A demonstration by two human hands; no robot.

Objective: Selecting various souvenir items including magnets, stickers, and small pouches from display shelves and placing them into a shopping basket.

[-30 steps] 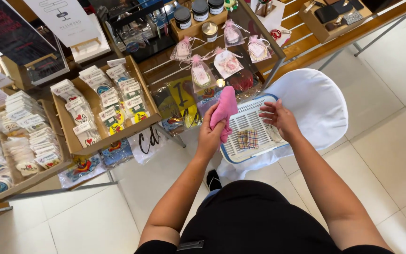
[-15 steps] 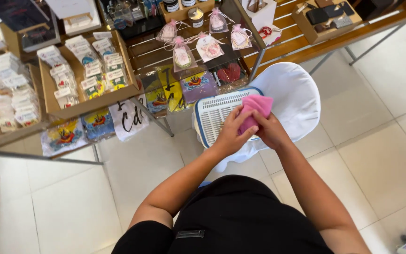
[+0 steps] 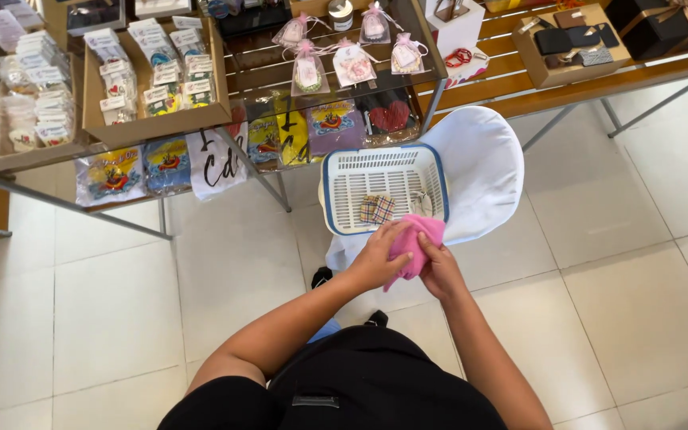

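pink cloth (image 3: 412, 243), folded or bunched, sits between both hands just in front of the near rim of a white plastic basket with a blue rim (image 3: 324, 199). left hand (image 3: 380, 259) is closed on the cloth's left side, fingers wrapped over it; right hand (image 3: 439, 271) is closed on its lower right part, thumb on top. the two hands touch each other around the cloth.

the basket rests on a white chair (image 3: 479, 171), its slatted bottom showing. inside it lie a small plaid fabric piece (image 3: 377, 209) near the front wall and a paler small item (image 3: 421, 203) just beside it to the right; what that item is cannot be told.

beyond the chair stands a display counter with a wire top (image 3: 252, 60) carrying little pink-tied gift bags (image 3: 352, 60) and a dark jar (image 3: 341, 14). colourful printed pouches (image 3: 312, 131) hang below its edge. to the left, a cardboard tray (image 3: 157, 123) holds rows of small packaged goods (image 3: 157, 76), tilted toward the viewer. to the right, a wooden slatted counter (image 3: 519, 76) bears a brown box of dark wallets (image 3: 567, 40).

pale floor tiles (image 3: 615, 279) lie all round, and the person's dark clothing (image 3: 344, 382) fills the bottom of the view.
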